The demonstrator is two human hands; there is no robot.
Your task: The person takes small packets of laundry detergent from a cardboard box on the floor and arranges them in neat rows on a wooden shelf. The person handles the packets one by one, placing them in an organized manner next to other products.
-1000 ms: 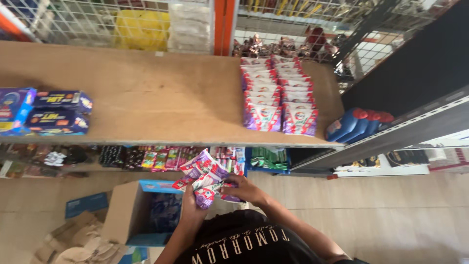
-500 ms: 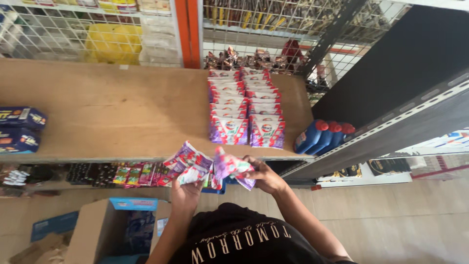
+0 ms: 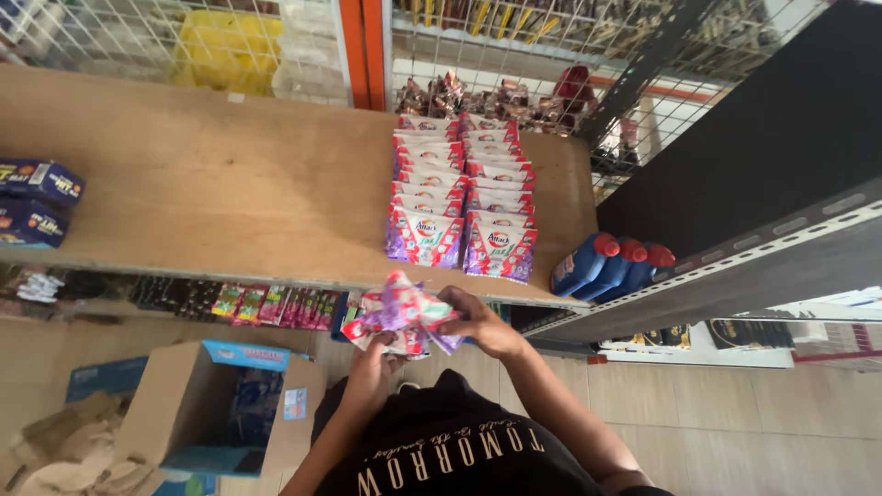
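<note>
Bundle of pink-and-purple plastic sachets (image 3: 401,315): raised nearer wooden shelf (image 3: 230,202) edge; left hand (image 3: 375,354) and right hand (image 3: 482,323) fingers closed around it.

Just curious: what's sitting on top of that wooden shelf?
On the wooden shelf: two overlapping rows of sachets, with dark blue boxes at its left end. Each sachet covers most of the one behind, and the rows hide the wood beneath.
</note>
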